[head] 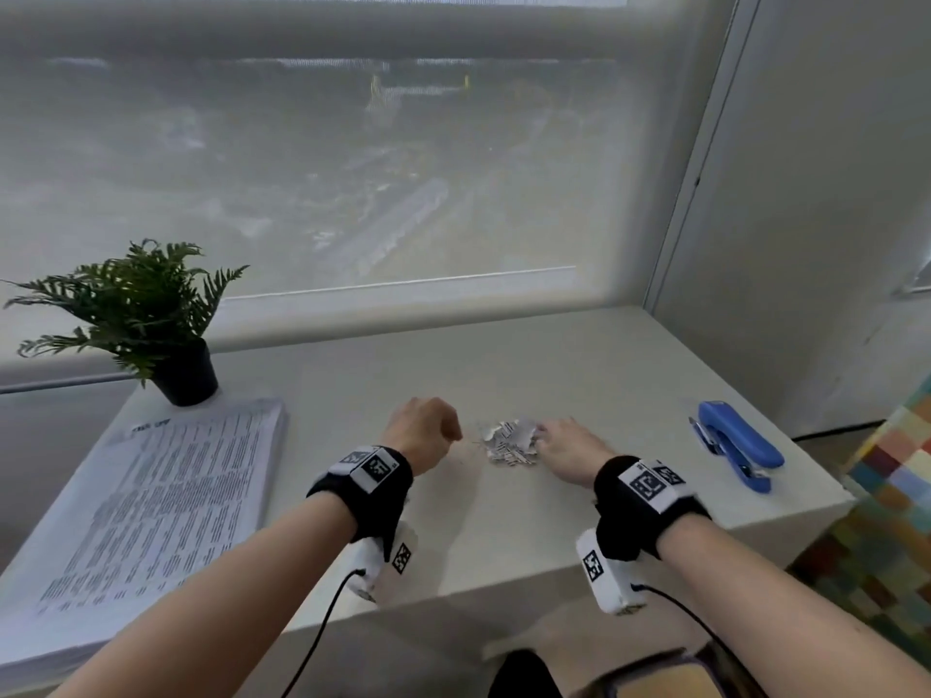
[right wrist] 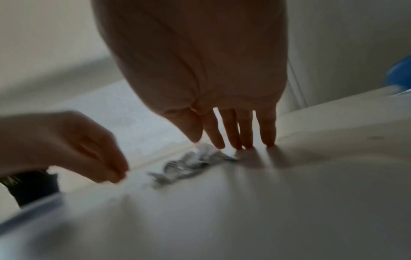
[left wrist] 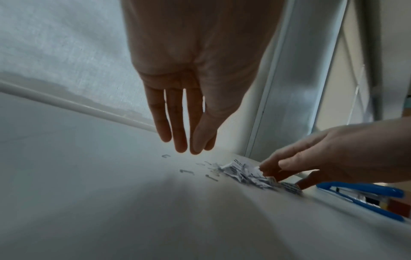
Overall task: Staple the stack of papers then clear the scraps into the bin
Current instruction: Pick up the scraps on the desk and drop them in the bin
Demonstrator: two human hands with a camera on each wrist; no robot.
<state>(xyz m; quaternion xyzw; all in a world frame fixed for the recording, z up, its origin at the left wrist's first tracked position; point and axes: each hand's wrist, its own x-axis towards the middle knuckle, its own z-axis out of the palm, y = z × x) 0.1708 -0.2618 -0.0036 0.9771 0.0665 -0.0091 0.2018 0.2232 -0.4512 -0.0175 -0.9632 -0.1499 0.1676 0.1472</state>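
The scraps [head: 509, 442] lay between both hands: right hand [head: 569, 448] touched them, grip released; left hand [head: 420, 428] beside, grip released (print unreadable).

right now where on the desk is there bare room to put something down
Bare desk runs along the window side behind both hands, and along the near edge between the paper stack and the stapler. The middle is crowded: the scraps and loose staples lie between the left hand and right hand.

Bare forearms; each wrist wears a black fabric wrist strap [head: 373, 491] bearing white square-coded marker tags [head: 650, 483], a white camera box [head: 607, 571] and a thin black cable [head: 322, 632].
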